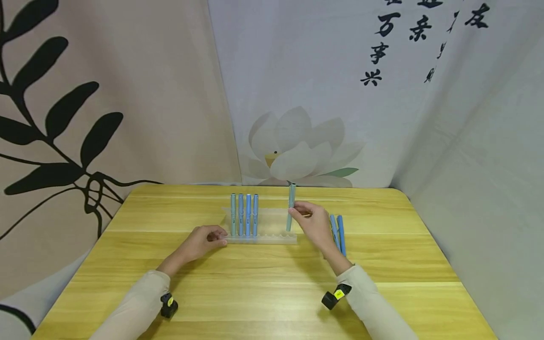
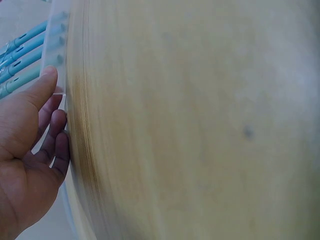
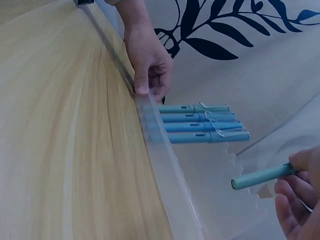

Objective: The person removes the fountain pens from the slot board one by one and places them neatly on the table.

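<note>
The left hand pinches the rack's near end to steady it, while the right hand pinches a pen upright over an empty slot.

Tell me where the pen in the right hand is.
In the head view, the right hand holds the teal pen upright over the right end of the clear rack, right of the four standing pens.
</note>
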A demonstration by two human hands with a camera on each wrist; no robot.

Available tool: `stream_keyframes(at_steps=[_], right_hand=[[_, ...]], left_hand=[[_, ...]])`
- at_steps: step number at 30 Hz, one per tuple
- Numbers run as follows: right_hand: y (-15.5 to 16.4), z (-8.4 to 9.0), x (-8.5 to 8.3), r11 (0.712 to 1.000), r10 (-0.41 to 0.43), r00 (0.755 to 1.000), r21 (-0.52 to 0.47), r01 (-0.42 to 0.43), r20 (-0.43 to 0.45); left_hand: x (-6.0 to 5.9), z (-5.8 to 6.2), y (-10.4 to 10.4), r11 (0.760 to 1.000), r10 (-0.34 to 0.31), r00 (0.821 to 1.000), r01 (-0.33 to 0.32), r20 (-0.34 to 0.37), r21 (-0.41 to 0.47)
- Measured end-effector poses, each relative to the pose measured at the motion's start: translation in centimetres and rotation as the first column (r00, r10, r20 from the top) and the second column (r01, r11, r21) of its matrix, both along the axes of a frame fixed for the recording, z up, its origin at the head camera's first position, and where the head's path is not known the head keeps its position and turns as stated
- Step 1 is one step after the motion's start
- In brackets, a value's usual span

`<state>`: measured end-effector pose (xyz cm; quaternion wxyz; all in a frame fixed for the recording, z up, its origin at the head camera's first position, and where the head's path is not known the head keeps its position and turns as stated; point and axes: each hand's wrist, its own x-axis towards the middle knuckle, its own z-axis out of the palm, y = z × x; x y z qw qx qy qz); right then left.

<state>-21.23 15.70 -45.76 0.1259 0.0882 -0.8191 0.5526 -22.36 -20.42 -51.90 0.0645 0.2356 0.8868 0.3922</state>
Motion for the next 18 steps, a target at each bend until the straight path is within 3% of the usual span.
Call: stream_keyframes(at_steps=[18], right_hand=[[5.7,-0.3,0.5,0.992,-0.116,0.993,0.057,0.114,0.032]], left_hand=[[0.1,0.1,0.1,1.0,0.008,1.0,-0.008,0.014,-0.01]])
